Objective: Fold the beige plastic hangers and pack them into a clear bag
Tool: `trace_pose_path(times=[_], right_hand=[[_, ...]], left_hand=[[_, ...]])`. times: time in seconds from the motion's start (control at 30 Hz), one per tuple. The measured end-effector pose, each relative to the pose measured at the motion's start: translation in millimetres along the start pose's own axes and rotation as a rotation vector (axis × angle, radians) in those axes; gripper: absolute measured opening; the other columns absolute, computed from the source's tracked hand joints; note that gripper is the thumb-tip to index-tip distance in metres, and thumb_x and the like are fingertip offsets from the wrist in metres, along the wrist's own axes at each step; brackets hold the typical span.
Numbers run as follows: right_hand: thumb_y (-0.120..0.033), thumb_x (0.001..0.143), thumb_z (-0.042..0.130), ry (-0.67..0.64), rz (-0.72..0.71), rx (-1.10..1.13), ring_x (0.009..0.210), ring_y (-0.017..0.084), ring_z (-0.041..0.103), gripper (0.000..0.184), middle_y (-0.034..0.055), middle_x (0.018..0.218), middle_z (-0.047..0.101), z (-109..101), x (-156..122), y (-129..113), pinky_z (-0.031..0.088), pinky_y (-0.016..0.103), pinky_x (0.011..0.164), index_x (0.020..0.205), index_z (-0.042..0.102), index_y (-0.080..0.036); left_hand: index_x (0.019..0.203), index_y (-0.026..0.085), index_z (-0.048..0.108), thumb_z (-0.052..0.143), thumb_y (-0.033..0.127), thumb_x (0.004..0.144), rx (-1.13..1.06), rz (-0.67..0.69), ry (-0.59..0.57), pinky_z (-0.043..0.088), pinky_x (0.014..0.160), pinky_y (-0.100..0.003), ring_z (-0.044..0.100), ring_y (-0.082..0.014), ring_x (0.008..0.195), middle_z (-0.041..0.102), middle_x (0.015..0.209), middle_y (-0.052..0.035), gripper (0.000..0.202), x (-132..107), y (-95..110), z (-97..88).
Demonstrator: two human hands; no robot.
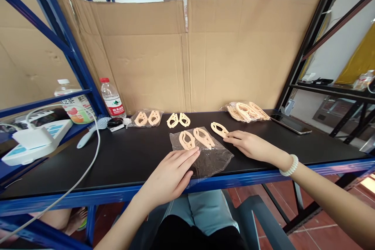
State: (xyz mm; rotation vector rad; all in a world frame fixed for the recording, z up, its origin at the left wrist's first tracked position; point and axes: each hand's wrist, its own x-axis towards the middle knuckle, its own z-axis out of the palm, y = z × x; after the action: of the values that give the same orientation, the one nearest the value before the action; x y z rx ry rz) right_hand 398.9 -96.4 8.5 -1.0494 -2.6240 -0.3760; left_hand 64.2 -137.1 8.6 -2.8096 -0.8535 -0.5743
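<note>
My left hand lies flat on a clear plastic bag on the black shelf top, fingers stretched toward two cream plastic loop pieces inside the bag. Wearing a white bead bracelet, my right hand rests on the surface, its fingertips touching a loose cream piece just right of the bag. Its fingers are extended and hold nothing.
A bagged pair of pieces, a loose pair and a bagged heap lie farther back. A phone sits at the right. A water bottle, a brush and a white cable are at the left. Cardboard walls stand behind.
</note>
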Motion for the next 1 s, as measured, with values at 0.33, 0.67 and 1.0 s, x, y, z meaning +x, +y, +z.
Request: trace_pose_path(times=[0.33,0.67,1.0], right_hand=[[-0.015,0.097,0.043,0.035,-0.017,-0.087,0.103,0.024,0.061,0.032,0.0149,0.117,0.061,-15,-20,-53,0.055,0.040,0.087,0.125,0.057,-0.012],[-0.004,0.096,0.038,0.316,-0.149,-0.185,0.087,0.022,0.064,0.028,0.0126,0.096,0.068,-14,-54,-95,0.056,0.035,0.071,0.112,0.061,-0.009],[-0.009,0.096,0.037,0.439,-0.125,-0.196,0.099,0.024,0.065,0.041,0.0122,0.109,0.069,-26,-76,-96,0.056,0.037,0.081,0.133,0.054,-0.012]], left_hand=[[0.146,0.020,0.033,0.038,0.019,0.095,0.017,0.006,0.015,0.040,0.107,-0.041,0.045,-0.0228,0.132,0.043,0.148,-0.0067,0.051,1,1,-0.3],[0.146,0.019,0.033,0.037,0.019,0.096,0.010,0.013,0.004,0.040,0.107,-0.040,0.043,-0.0222,0.133,0.041,0.150,-0.0072,0.051,2,2,-1.0],[0.147,0.019,0.032,0.038,0.020,0.096,0.007,0.011,0.013,0.041,0.106,-0.042,0.045,-0.0229,0.132,0.041,0.149,-0.0079,0.052,1,2,-0.9]])
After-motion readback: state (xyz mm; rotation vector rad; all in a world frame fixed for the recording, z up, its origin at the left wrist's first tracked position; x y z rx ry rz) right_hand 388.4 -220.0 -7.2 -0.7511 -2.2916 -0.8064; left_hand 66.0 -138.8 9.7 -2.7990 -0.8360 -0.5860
